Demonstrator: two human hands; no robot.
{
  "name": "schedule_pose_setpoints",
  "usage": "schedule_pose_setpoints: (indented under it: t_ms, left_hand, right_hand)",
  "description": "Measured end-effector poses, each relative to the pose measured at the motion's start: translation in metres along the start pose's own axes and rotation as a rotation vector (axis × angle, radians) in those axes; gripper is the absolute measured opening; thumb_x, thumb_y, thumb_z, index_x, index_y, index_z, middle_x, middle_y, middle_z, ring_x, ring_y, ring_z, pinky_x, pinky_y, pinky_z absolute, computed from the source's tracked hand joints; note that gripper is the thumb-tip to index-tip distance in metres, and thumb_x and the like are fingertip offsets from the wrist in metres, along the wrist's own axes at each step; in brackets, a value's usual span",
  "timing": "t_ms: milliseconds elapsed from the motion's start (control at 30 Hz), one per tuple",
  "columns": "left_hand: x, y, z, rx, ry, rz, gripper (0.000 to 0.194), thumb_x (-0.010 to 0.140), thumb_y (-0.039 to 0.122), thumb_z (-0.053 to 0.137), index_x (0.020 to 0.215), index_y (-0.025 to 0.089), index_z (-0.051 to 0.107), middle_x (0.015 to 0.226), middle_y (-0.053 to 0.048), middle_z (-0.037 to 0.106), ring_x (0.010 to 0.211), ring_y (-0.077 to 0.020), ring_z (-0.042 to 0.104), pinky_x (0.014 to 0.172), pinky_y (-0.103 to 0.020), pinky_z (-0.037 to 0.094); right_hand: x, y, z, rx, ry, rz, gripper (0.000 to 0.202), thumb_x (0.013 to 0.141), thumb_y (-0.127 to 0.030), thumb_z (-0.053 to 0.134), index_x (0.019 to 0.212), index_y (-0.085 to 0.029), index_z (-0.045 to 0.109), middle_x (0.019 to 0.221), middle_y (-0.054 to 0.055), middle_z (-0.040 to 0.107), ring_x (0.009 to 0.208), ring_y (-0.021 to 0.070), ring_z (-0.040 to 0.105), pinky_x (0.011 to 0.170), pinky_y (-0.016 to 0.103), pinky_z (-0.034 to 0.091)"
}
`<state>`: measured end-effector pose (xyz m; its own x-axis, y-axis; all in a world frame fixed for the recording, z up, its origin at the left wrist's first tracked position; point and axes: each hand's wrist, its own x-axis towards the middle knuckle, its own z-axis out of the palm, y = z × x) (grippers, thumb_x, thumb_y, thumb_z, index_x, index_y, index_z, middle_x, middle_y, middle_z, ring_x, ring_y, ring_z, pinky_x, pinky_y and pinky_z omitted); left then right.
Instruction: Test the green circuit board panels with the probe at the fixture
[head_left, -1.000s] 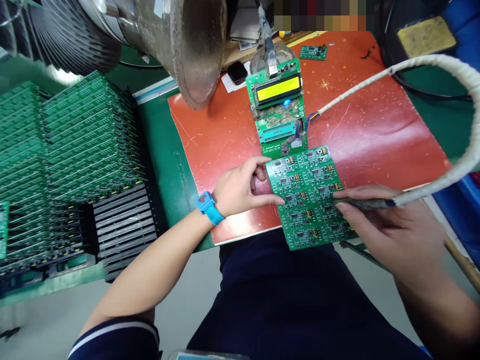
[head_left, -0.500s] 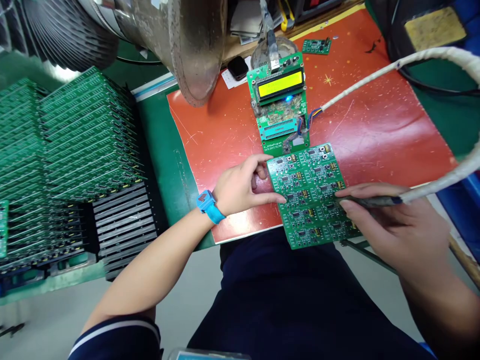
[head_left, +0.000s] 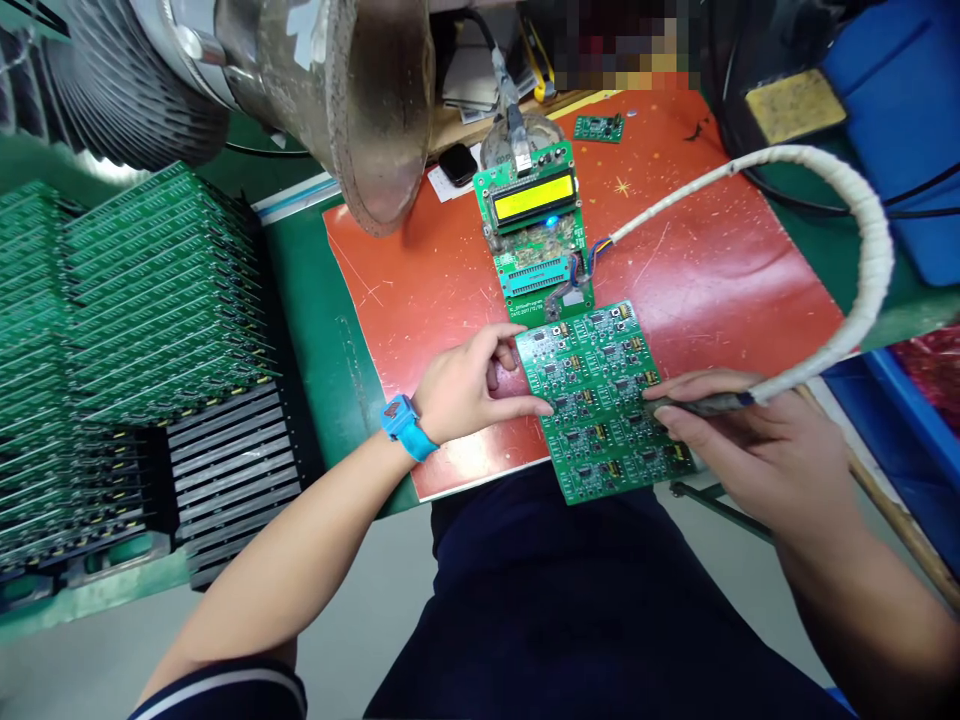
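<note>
A green circuit board panel [head_left: 592, 440], made up of several repeated small boards, lies at the front edge of the red mat and overhangs it. My left hand [head_left: 469, 385] grips its left edge between thumb and fingers. In my right hand [head_left: 757, 450] is a dark probe [head_left: 705, 404] on a white wrapped cable [head_left: 847, 310]; its tip meets the panel's right half, though the exact contact is hidden by my fingers. Just beyond the panel sits a programmer board [head_left: 544, 250] with a lit yellow display [head_left: 534, 197], a blue light and a teal socket. The cable's coloured wires run into it.
Racks of upright green boards [head_left: 165, 300] stand at the left. A metal fume duct [head_left: 382, 120] hangs over the mat's back left. One small circuit board [head_left: 598, 128] lies on the red mat [head_left: 675, 250]; blue bins [head_left: 907, 130] are at the right.
The camera view has shifted a little, so the scene sits further left. Both hands keep their hold, and the probe stays at about the same place on the panel.
</note>
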<state>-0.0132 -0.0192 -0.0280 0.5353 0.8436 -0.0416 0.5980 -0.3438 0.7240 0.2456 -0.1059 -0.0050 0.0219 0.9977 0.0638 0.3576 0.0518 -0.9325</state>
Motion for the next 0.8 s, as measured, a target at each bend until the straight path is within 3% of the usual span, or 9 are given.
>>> schedule_pose_setpoints:
  t_ms: [533, 800]
  left_hand:
    - [0.000, -0.001, 0.001, 0.020, 0.026, 0.008, 0.085, 0.061, 0.072, 0.069, 0.123, 0.020, 0.042, 0.089, 0.000, 0.063, 0.063, -0.0108, 0.058, 0.052, -0.022, 0.040]
    - [0.000, -0.002, 0.002, 0.016, 0.022, 0.017, 0.086, 0.062, 0.074, 0.067, 0.123, 0.020, 0.043, 0.087, 0.001, 0.063, 0.062, -0.0104, 0.059, 0.052, -0.022, 0.040]
  right_hand:
    - [-0.001, 0.008, -0.002, -0.054, -0.033, -0.103, 0.012, 0.083, -0.018, 0.066, 0.094, -0.023, 0.063, 0.092, 0.002, 0.068, 0.089, 0.0162, 0.065, 0.077, 0.025, 0.056]
    - [-0.001, 0.014, -0.002, -0.053, -0.039, -0.085, 0.013, 0.083, -0.020, 0.066, 0.095, -0.023, 0.062, 0.094, 0.003, 0.068, 0.090, 0.0172, 0.065, 0.079, 0.027, 0.056]
